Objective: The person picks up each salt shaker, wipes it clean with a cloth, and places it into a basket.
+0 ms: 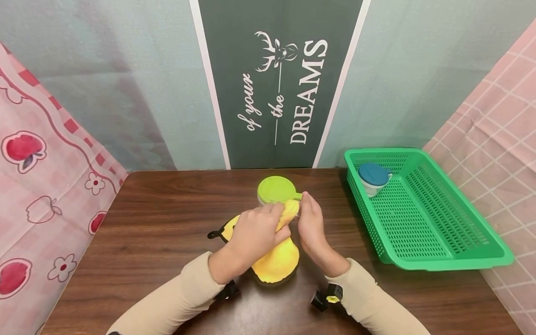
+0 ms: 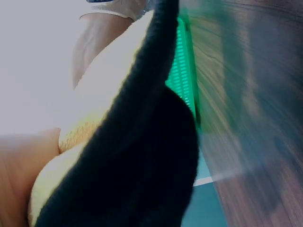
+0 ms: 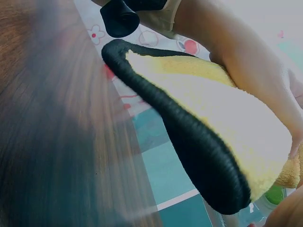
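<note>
Basket, green, slatted, at right on wooden table; inside, near far left corner, white cup with blue lid. Green-lidded container upright on table, left of basket and well apart from it, lid on, lid tab pointing right. Contents of both lidded vessels not visible.

Yellow cloth, black-edged, between both arms, just in front of green-lidded container; black loop at left end. Left hand clamped on cloth, fingers curled round bunched part. Right hand beside lid tab, right of container; whether clamped on container or merely touching, cannot tell.

Around: fruit-print curtain at left, pink grid curtain at right, lettered backdrop behind. Black devices at both wrists.

Near side of container blocked by cloth and left hand. Left wrist view: cloth filling much of frame, washed-out glare at left, basket partly cut off behind.
</note>
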A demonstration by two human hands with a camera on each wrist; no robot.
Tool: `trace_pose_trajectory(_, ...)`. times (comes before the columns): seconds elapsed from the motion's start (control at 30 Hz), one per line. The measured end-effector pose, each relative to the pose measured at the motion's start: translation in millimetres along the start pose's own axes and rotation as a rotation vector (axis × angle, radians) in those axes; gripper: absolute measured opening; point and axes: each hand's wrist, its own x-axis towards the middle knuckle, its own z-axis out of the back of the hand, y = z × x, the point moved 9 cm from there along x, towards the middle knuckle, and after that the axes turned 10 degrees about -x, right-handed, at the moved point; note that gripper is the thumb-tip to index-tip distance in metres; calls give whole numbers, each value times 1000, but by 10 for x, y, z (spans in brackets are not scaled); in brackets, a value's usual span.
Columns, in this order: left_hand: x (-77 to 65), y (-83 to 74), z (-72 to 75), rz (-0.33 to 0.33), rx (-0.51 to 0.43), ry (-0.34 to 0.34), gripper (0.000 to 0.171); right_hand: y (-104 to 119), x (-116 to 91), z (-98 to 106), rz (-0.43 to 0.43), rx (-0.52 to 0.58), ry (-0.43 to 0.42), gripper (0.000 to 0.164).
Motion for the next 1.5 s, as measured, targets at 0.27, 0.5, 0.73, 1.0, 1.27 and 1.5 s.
trace_pose_trajectory(0.27, -4, 7, 27, 3, -2, -14, 24, 26, 1, 2, 14, 5, 9, 34)
trace_pose_trajectory(0.5, -35, 38, 31, 12, -8, 0, 27, 6, 2, 4, -19, 29, 9, 34)
trace_pose_trajectory(0.73, -72, 60, 46, 7, -14, -8, 27, -1, -2, 8, -39, 49, 2, 36)
trace_pose_trajectory(1.0, -102, 69, 102, -9, -13, -26, 27, 13, -8, 21, -23, 38, -4, 36)
trace_pose_trajectory(1.27, -144, 108, 157, -12, -33, -39, 28, 4, -7, 41, -32, 27, -11, 36)
trace_pose_trajectory(1.5, -176, 156, 188, 1, -41, -43, 28, -5, -3, 56, -54, 23, 1, 36)
